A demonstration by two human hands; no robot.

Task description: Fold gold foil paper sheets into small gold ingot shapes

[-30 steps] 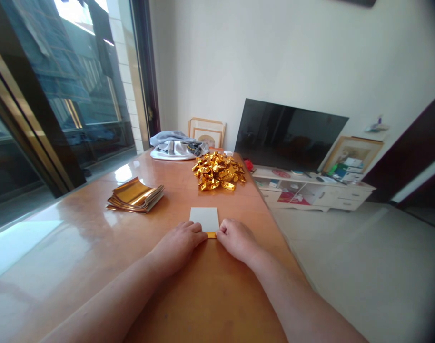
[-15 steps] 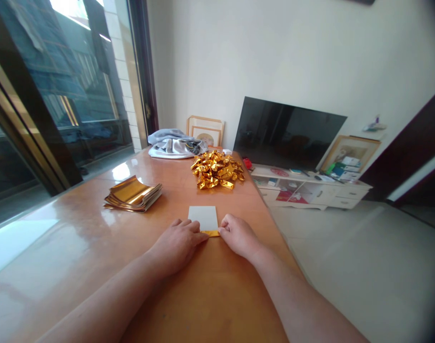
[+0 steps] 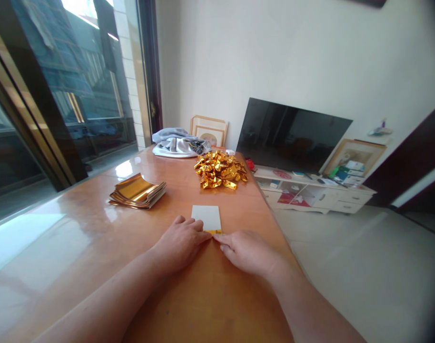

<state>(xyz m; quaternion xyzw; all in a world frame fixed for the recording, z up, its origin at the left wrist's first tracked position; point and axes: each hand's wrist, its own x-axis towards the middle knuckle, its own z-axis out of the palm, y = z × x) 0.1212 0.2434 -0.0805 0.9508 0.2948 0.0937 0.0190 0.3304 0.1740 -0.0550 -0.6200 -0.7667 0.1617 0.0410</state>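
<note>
With the left hand half-curled and the right hand nearly flat, both pin the folded near edge of the foil sheet to the bench without gripping it, and firm, even outward strokes should sharpen the crease.

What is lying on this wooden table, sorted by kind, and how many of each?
White sheet with a gold folded edge: 1
Stack of gold sheets: 1
Heap of folded gold pieces: 1
Bundle of cloth: 1
Total: 4
</note>
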